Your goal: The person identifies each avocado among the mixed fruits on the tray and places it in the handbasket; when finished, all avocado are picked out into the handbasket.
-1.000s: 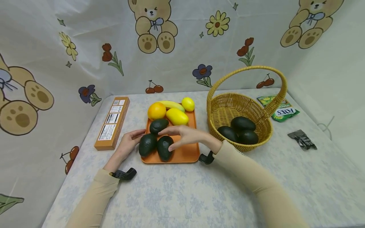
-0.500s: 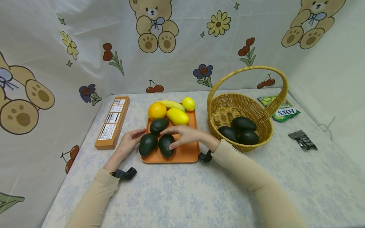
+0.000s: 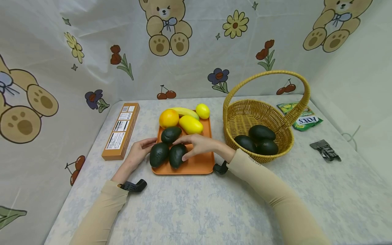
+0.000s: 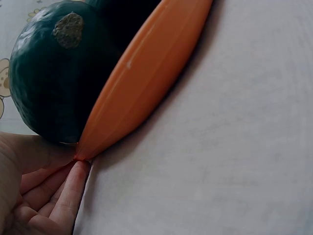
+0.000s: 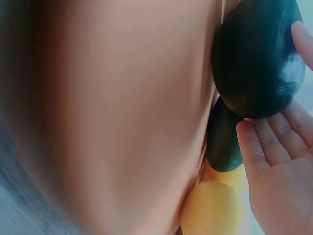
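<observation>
My left hand (image 3: pixel 136 154) pinches the left rim of an orange tray (image 3: pixel 199 165), with the thumb above the rim and fingers below it in the left wrist view. My right hand (image 3: pixel 200 145) holds a dark green avocado (image 3: pixel 177 157) on the tray, thumb on one side and fingers on the other. Touching or close to it on the left is a second avocado (image 3: pixel 159 155), next to my left hand. A third avocado (image 3: pixel 171 134) lies just behind them, also visible beyond the fingers in the right wrist view.
Farther back on the tray lie an orange (image 3: pixel 168 118), a mango-like yellow fruit (image 3: pixel 191 125), a banana (image 3: pixel 185 112) and a lemon (image 3: pixel 202 111). A tall-handled wicker basket (image 3: pixel 237 124) with avocados stands right. A long box (image 3: pixel 120 132), green packet (image 3: pixel 306 119) and black wrapper (image 3: pixel 325 150) flank them.
The avocado in my right hand has shifted slightly away from the tray's front edge and turned a little. My left hand has stayed at the tray's rim.
</observation>
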`<control>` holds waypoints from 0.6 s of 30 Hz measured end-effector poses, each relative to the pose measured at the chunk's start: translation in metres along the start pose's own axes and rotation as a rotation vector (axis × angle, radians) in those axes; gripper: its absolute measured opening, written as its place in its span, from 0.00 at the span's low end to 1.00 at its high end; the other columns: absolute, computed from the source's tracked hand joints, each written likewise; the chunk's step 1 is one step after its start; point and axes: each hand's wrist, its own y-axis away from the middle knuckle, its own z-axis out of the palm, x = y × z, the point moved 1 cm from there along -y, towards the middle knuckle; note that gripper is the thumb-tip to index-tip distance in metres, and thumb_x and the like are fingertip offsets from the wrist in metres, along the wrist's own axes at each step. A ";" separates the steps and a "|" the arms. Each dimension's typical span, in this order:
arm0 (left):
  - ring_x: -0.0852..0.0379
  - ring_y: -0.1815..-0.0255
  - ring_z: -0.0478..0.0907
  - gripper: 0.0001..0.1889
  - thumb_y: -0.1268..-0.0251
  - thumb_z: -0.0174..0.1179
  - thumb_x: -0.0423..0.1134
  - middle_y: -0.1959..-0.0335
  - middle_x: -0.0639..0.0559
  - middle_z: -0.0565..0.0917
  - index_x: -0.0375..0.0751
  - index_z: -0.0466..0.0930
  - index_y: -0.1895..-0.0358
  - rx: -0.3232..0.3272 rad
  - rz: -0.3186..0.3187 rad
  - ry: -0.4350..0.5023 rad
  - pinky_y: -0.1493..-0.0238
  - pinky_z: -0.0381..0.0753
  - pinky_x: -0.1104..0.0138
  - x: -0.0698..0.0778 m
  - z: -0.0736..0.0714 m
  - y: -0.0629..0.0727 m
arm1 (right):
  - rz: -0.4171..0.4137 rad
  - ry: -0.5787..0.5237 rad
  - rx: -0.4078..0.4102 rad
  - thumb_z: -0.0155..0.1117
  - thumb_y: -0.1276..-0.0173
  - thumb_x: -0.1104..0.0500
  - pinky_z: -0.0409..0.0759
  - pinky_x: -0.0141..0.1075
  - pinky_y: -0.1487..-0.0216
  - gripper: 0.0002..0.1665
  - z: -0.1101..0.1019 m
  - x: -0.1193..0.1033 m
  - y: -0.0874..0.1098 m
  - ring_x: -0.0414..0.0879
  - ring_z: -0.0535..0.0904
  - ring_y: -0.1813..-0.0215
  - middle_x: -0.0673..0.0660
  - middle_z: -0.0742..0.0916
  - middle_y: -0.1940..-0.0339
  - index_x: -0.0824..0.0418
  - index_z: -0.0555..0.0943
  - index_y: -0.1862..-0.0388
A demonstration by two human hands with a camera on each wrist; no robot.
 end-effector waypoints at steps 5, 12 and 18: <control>0.47 0.42 0.73 0.23 0.31 0.56 0.36 0.42 0.38 0.76 0.32 0.69 0.35 0.001 0.001 -0.002 0.48 0.75 0.69 0.000 0.000 0.000 | 0.028 -0.015 -0.039 0.72 0.43 0.49 0.62 0.36 0.35 0.42 0.004 0.003 -0.001 0.40 0.65 0.36 0.50 0.72 0.34 0.53 0.68 0.31; 0.47 0.42 0.73 0.23 0.31 0.56 0.36 0.43 0.38 0.76 0.33 0.69 0.35 0.004 0.000 -0.010 0.48 0.76 0.68 0.000 0.000 0.000 | 0.014 -0.019 -0.035 0.73 0.44 0.50 0.63 0.36 0.36 0.42 0.008 0.003 -0.001 0.39 0.67 0.37 0.50 0.73 0.35 0.52 0.68 0.31; 0.47 0.42 0.73 0.23 0.31 0.56 0.36 0.43 0.38 0.76 0.33 0.69 0.35 0.004 -0.002 -0.009 0.48 0.75 0.68 0.000 0.000 0.000 | -0.031 -0.034 -0.024 0.74 0.45 0.52 0.64 0.33 0.36 0.40 0.010 0.001 -0.002 0.40 0.67 0.37 0.50 0.74 0.36 0.57 0.70 0.34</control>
